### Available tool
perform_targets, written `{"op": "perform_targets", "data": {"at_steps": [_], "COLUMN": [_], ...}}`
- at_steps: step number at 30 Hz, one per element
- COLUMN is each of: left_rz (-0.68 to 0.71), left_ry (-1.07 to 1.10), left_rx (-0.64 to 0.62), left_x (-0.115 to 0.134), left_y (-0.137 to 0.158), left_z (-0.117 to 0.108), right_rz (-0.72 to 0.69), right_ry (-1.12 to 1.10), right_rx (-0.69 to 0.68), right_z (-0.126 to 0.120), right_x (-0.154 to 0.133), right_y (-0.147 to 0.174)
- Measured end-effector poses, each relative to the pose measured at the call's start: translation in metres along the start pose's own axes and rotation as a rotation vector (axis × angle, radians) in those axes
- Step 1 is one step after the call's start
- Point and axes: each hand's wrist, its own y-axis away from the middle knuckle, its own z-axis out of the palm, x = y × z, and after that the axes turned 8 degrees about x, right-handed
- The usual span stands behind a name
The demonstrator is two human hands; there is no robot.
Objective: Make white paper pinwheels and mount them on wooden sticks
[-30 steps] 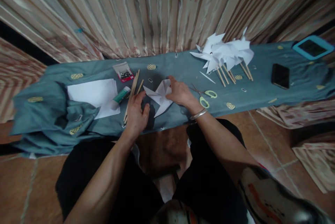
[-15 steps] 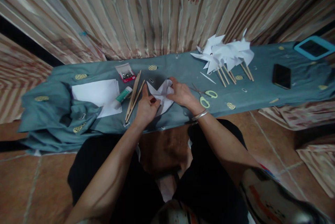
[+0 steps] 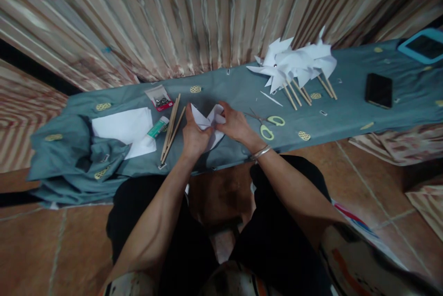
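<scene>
Between my hands is a white paper pinwheel (image 3: 215,137), its corners folded in toward the middle. My left hand (image 3: 195,134) is closed on its left side, thumb near the centre. From the right, my right hand (image 3: 234,123) pinches a folded blade; the fingertips behind the paper are hidden. Wooden sticks (image 3: 172,125) lie just left of my left hand, with a green and white glue stick (image 3: 158,127) beside them. Scissors (image 3: 267,125) with light green handles lie open to the right of my right hand.
Several finished pinwheels (image 3: 297,63) on sticks are heaped at the back right. A small box of metal pins (image 3: 159,98) and white paper sheets (image 3: 122,127) lie to the left. Farther right are a black phone (image 3: 379,90) and a blue-framed tablet (image 3: 424,47). A pleated curtain (image 3: 194,19) hangs behind.
My left hand has turned upright, its forefinger no longer stretched out, and now grips the paper. The pinwheel's blades are drawn up closer together. The view has shifted slightly.
</scene>
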Motion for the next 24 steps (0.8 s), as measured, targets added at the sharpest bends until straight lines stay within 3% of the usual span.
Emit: {"op": "perform_targets", "data": {"at_steps": [15, 24], "left_rz": [-0.011, 0.000], "left_ry": [0.042, 0.234], "left_rx": [0.034, 0.070], "left_x": [0.006, 0.004], "left_y": [-0.003, -0.004], "left_z": [0.002, 0.003], "right_rz": [0.041, 0.037], "right_ry": [-0.108, -0.174], "right_rx": [0.067, 0.122], "right_z": [0.003, -0.011], "right_x": [0.000, -0.004], "right_y": [0.004, 0.010]}}
